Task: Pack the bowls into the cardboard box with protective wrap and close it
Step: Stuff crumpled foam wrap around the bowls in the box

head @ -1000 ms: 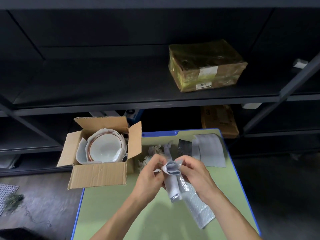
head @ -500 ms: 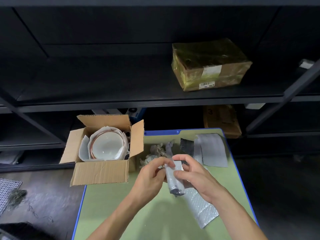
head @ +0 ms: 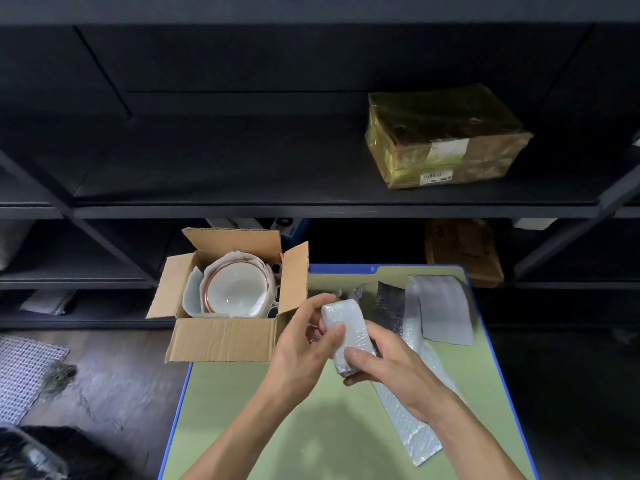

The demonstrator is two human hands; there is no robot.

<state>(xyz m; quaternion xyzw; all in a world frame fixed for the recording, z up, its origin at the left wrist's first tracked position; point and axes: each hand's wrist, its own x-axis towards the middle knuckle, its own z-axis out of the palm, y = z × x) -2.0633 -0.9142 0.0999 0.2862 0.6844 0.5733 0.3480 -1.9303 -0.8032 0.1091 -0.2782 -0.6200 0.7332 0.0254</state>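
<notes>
Holding the folded bubble wrap (head: 346, 332) between both hands, I have it above the middle of the table (head: 277, 410), just right of the cardboard box (head: 221, 337). A second ago it was a loose curl with a tail hanging down; now it is pressed into a tight, flat block. My left hand (head: 304, 344) grips its far half, thumb laid across the top face and fingers curled behind. My right hand (head: 388, 368) clamps the near end, thumb on top and fingers wrapped underneath. Both have closed in more snugly than before. Beneath my right wrist a strip of bubble wrap (head: 412, 420) lies flat toward the table's right edge; whether it joins the block I cannot tell. The box sits at the table's far left corner, overhanging the left edge, all four flaps open as earlier, with the bowls (head: 235, 289) nested inside in white wrapping. A grey sheet (head: 443, 310) rests by the far right corner, unmoved. Beyond the table a taped parcel (head: 446, 136) stands on the dark shelf (head: 242, 188).
</notes>
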